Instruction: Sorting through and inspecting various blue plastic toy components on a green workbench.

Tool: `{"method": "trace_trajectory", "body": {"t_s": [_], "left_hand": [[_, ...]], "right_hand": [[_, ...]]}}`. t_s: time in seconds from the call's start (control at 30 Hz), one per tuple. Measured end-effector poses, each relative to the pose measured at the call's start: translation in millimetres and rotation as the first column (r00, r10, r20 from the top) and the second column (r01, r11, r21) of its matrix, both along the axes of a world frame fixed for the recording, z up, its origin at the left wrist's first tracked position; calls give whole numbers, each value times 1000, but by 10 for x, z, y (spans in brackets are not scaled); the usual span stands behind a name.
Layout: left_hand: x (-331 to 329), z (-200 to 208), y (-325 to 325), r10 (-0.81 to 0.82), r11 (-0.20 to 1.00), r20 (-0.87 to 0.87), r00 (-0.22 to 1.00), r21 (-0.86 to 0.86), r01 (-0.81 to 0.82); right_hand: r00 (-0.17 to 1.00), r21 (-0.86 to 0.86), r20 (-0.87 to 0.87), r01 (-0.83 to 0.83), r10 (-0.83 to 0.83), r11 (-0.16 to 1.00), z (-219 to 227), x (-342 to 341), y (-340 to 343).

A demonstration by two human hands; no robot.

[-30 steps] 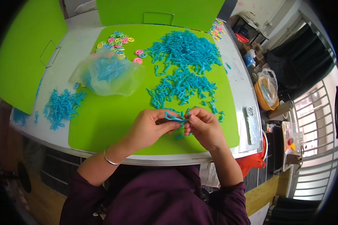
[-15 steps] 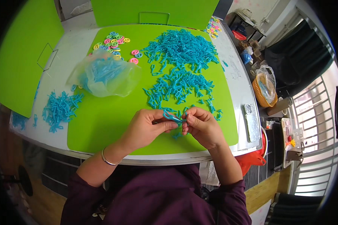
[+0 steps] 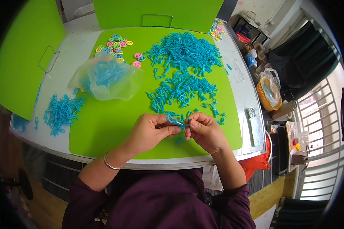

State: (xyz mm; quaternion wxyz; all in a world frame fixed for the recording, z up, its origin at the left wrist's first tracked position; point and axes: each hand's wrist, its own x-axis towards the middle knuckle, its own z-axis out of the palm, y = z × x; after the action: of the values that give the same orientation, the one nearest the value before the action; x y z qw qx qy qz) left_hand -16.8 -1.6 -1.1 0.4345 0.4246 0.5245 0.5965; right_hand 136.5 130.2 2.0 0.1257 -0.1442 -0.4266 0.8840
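Note:
Both my hands meet over the front of the green mat. Between them is a small blue plastic clip piece, long and loop-shaped. My left hand pinches it from the left between thumb and fingers. From the right, my right hand is closed at the tip of the same piece; whether it grips a second small part is hidden by the fingers. Loose blue pieces lie just beyond and beneath my fingers, part of a spread-out blue pile. Farther back rises a larger blue heap.
A translucent plastic bag with blue pieces sits left of centre, near multicoloured plastic rings. More blue pieces lie on the white table at left. A phone rests at the right edge. Green boards stand behind and left.
My hands stay in nearly the same place, still together on the blue clip piece. The view has shifted very slightly; nothing else has visibly moved.

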Motion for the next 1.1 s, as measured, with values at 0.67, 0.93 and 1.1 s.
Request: {"method": "trace_trajectory", "body": {"t_s": [0.67,0.93,1.1], "left_hand": [[78,108,-71,137,989,-374,917,3,-146],[-17,126,-33,-25,1000,-212,977,-23,21],[-329,617,-343,684,654,-413,601,713,-254]], "right_hand": [[990,394,138,-30,-27,919,48,12,-47],[991,310,101,52,-87,949,142,-43,-58],[879,514,-2,411,-478,753,516,229,51]]}}
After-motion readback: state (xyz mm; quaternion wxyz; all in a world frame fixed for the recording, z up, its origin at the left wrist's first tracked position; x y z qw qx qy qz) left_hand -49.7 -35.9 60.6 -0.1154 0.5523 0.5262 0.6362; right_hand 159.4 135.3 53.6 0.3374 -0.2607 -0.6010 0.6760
